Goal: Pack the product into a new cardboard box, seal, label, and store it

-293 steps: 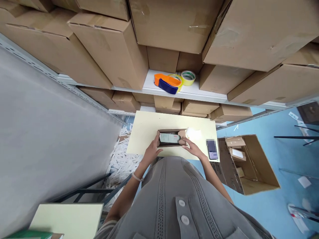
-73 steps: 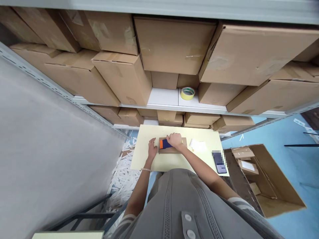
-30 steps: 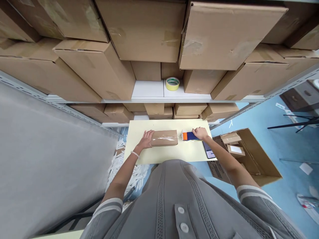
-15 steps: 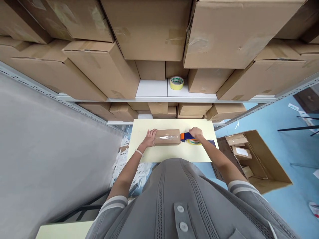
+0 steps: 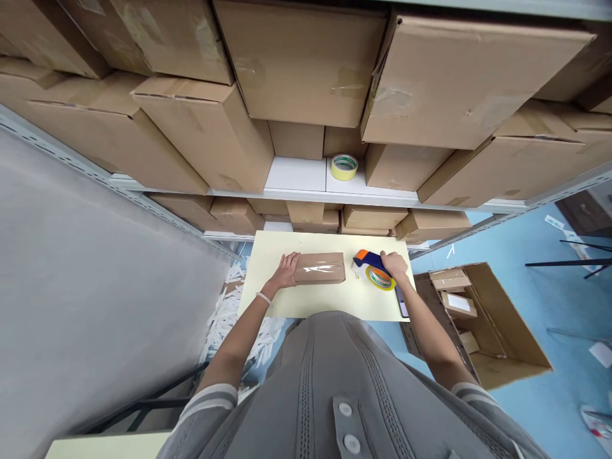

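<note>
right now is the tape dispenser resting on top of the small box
No, the tape dispenser sits beside the small box on the table, held by the right hand.

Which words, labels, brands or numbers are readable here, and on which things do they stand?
No text can be read.
White label on a small box in the open carton: too small.
Tape roll on the shelf: green inner ring, print blurred.
Parcel by the left hand: no print.
Tape gun in the right hand: no brand visible.

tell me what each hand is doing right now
Left hand: open, resting against the end of the taped box.
Right hand: closed on the tape dispenser.
</note>
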The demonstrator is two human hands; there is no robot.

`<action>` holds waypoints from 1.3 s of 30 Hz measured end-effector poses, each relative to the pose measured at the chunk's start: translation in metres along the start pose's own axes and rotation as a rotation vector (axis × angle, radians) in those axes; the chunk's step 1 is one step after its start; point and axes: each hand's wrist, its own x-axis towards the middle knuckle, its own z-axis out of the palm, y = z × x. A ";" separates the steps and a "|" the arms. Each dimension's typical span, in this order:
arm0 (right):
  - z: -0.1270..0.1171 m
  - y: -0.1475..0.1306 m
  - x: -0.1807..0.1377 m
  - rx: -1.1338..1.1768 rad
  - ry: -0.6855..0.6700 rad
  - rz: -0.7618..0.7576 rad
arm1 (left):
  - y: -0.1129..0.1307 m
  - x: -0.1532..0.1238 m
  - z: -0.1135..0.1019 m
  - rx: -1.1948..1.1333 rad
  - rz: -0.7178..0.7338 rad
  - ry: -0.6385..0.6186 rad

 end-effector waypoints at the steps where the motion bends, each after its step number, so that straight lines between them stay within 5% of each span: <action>1: -0.011 -0.010 -0.001 0.043 0.052 -0.038 | 0.000 0.000 0.000 -0.002 0.001 0.006; 5: -0.058 -0.076 -0.023 0.230 0.291 -0.311 | 0.001 -0.001 0.003 0.003 -0.012 0.029; 11: -0.122 -0.211 -0.052 0.314 0.781 -0.617 | 0.005 -0.004 0.003 0.011 -0.029 0.044; 14: -0.126 -0.271 -0.039 0.279 0.942 -0.767 | 0.007 -0.005 0.003 -0.002 -0.040 0.036; 18: -0.102 -0.321 -0.011 0.162 0.967 -0.967 | 0.007 -0.008 0.007 -0.032 -0.058 0.049; 25: -0.071 -0.334 0.014 0.102 1.002 -0.948 | 0.003 -0.008 0.008 -0.095 -0.048 0.072; 33: -0.080 -0.335 -0.003 0.069 0.901 -0.897 | 0.003 -0.007 0.003 -0.128 -0.047 0.038; 39: -0.091 -0.279 -0.042 0.203 0.931 -0.970 | 0.003 -0.010 0.004 -0.102 -0.042 0.031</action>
